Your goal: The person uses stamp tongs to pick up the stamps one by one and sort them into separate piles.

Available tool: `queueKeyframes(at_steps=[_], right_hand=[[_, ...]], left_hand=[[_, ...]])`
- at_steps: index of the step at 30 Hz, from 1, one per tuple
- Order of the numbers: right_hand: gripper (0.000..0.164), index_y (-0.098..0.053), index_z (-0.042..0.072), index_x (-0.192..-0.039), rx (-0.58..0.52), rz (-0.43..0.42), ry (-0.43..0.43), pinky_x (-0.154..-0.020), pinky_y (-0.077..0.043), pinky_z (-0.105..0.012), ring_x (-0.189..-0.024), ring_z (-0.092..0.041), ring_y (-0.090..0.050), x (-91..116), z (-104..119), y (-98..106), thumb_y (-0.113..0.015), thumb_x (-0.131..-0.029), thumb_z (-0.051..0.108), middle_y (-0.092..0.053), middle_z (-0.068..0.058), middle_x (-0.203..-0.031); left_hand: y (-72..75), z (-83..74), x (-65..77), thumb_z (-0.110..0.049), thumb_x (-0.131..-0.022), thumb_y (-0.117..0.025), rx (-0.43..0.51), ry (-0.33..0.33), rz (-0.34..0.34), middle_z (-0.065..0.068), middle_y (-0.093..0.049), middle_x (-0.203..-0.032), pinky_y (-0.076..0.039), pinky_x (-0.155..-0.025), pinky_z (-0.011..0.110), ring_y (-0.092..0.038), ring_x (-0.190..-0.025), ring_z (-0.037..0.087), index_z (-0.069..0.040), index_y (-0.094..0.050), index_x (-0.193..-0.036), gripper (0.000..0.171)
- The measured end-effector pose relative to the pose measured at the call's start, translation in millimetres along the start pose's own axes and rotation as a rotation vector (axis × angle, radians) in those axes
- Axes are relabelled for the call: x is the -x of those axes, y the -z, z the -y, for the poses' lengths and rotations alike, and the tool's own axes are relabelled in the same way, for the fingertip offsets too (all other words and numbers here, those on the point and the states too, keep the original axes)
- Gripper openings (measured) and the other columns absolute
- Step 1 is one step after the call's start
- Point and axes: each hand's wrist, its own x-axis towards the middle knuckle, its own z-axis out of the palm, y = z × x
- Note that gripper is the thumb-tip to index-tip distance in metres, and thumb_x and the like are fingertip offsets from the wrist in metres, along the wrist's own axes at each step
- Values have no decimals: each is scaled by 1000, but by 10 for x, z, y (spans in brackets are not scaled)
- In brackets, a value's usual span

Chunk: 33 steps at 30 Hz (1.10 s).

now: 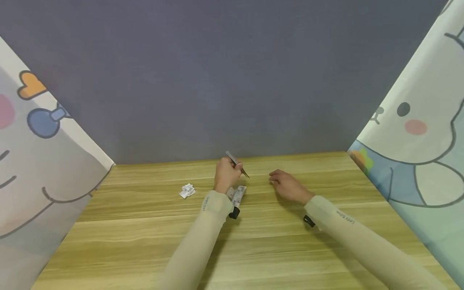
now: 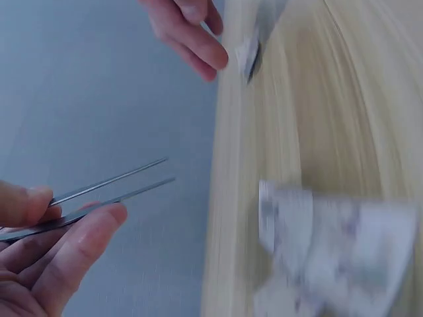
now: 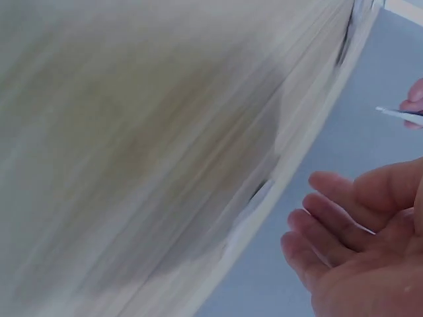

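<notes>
My left hand point(image 1: 226, 174) pinches a pair of tweezers point(image 1: 241, 168) between thumb and fingers. In the left wrist view the two tips of the tweezers point(image 2: 142, 189) stand apart with nothing between them. Under the left wrist lie small white printed pieces point(image 1: 238, 195), flat and overlapping, partly hidden by the sleeve; the left wrist view shows these printed pieces point(image 2: 350, 247) large and blurred. To the right, my right hand point(image 1: 288, 187) hovers low over the table, fingers loosely bent and holding nothing. Close by its fingers a small white piece point(image 2: 248, 56) lies on the wood.
A little pile of similar white printed pieces point(image 1: 187, 191) lies left of the left hand. The wood-grain table point(image 1: 145, 241) ends at a grey back panel point(image 1: 217, 80). Cartoon-printed panels stand at the left point(image 1: 65, 153) and right point(image 1: 427, 169).
</notes>
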Motion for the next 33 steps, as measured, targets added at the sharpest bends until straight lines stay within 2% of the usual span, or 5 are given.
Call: queueKeyframes(at_steps=[7,14,21,27,33], right_hand=[[25,-61,-7,-117,6,61,105,-96,-42,-45,-114,-33,-53,-6,322,-148,-49,-97,2,-55,-19,-123],[26,-62,-5,-118,20,125,268,-94,-44,-41,-114,-29,-53,5,627,-364,-50,-95,-1,-54,-17,-123],[29,-60,-5,-122,89,216,231,-100,-39,-43,-121,-32,-48,8,720,-497,-47,-97,2,-52,-17,-131],[30,-58,-4,-125,91,215,236,-101,-37,-44,-123,-33,-47,40,724,-511,-48,-97,3,-50,-17,-134],[31,-57,-6,-126,84,218,229,-102,-36,-44,-124,-33,-46,52,722,-507,-48,-97,3,-49,-18,-135]], left_hand=[[237,184,66,-9,-91,-63,-35,7,59,6,-68,-78,-52,-58,28,-64,-65,15,-3,-69,-89,9],[311,306,90,-10,-90,-63,-74,39,75,4,-65,-67,-42,-44,26,-55,-49,14,-2,-70,-88,10],[245,384,77,-11,-90,-65,-95,16,57,2,-64,-67,-44,-48,28,-55,-52,14,-4,-70,-85,11],[183,401,66,-11,-90,-64,-98,20,66,2,-65,-71,-48,-52,28,-58,-57,14,-5,-70,-86,9],[137,394,60,-9,-92,-62,-30,31,105,4,-66,-73,-51,-52,28,-61,-58,14,-3,-69,-88,10]])
